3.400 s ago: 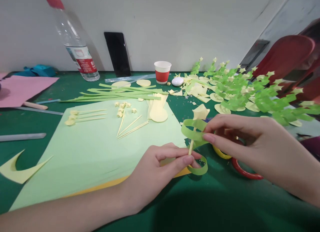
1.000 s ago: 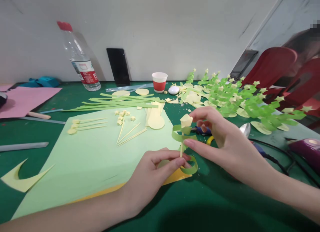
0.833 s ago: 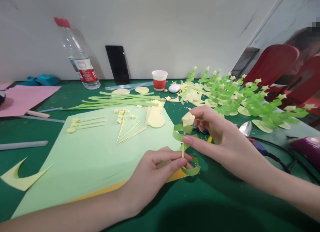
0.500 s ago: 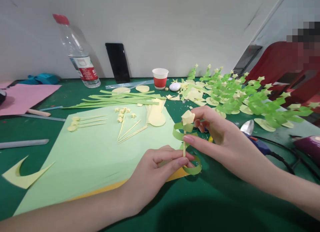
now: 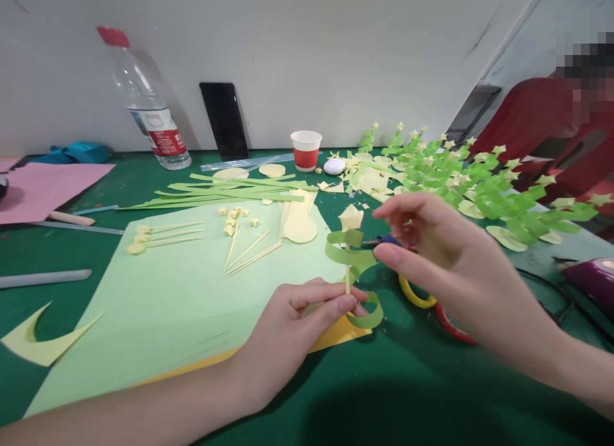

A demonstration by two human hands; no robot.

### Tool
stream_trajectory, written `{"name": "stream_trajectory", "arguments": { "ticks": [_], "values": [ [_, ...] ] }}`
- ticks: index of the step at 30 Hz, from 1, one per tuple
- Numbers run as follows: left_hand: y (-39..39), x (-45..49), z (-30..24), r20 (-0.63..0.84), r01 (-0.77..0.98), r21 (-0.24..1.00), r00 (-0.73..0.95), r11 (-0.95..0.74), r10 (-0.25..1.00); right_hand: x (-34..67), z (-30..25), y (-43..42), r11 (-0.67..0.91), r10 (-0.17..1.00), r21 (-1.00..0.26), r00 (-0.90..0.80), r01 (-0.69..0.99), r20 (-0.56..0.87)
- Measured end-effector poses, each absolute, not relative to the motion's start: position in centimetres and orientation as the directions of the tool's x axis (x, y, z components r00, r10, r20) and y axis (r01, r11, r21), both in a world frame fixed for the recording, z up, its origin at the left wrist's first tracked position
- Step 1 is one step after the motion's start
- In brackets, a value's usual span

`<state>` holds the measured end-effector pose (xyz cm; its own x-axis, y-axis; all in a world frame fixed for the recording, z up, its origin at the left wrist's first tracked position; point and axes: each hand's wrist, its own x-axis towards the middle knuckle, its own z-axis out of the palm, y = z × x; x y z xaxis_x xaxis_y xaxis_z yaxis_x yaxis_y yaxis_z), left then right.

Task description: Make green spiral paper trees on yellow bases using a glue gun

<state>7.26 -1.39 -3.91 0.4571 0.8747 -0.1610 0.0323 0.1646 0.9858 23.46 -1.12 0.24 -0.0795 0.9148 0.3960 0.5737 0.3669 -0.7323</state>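
Note:
My left hand [image 5: 297, 324] pinches the lower part of a thin wooden stick [image 5: 348, 281] and holds it upright above the edge of the pale green sheet. A cream folded paper star [image 5: 351, 217] tops the stick. A green paper strip [image 5: 338, 251] winds around the stick in loose curls, with its lower loop by my left fingertips. Just right of the strip, my right hand [image 5: 451, 260] is open, thumb and fingers apart with nothing between them. Its thumb tip is close to the strip; whether they touch I cannot tell. Behind that hand lie scissors [image 5: 416, 296] with yellow and red handles, partly hidden.
On the pale green sheet [image 5: 192, 318] lie sticks [image 5: 249, 249], small paper stars [image 5: 231, 223] and a cream disc [image 5: 300, 229]. Green strips [image 5: 225, 193] lie behind. Many finished star-topped pieces [image 5: 446, 167] stand back right. A bottle [image 5: 156, 123], phone [image 5: 224, 121] and paper cup [image 5: 306, 153] line the wall.
My right hand has drawn back to the right, away from the star and strip, uncovering the scissors. My left hand still holds the stick, which has shifted slightly left.

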Motion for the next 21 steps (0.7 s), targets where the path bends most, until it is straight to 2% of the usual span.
{"name": "stream_trajectory", "arguments": {
  "ticks": [3, 8, 16, 19, 21],
  "values": [
    [-1.4, 7.2, -3.9, -0.166, 0.038, 0.985, 0.452, 0.168, 0.876, 23.8, 0.8, -1.6, 0.362, 0.907, -0.717, -0.048, 0.595, 0.419],
    [-1.4, 7.3, -3.8, -0.166, 0.067, 0.986, 0.471, 0.153, 0.866, 23.6, 0.2, -2.2, 0.275, 0.962, -0.775, -0.162, 0.570, 0.222],
    [-1.5, 7.8, -3.6, -0.152, 0.059, 0.988, 0.433, 0.141, 0.888, 22.8, -1.4, -2.3, 0.175, 0.979, -0.881, -0.171, 0.438, 0.110],
    [-1.5, 7.7, -3.7, -0.121, 0.041, 0.993, 0.353, 0.113, 0.928, 23.1, -0.8, -2.3, 0.187, 0.980, -0.891, -0.141, 0.415, 0.140],
    [-1.3, 7.6, -3.9, -0.069, 0.006, 0.998, 0.230, 0.069, 0.971, 23.4, -0.3, -2.2, 0.189, 0.982, -0.902, -0.092, 0.389, 0.166]
  ]
}}
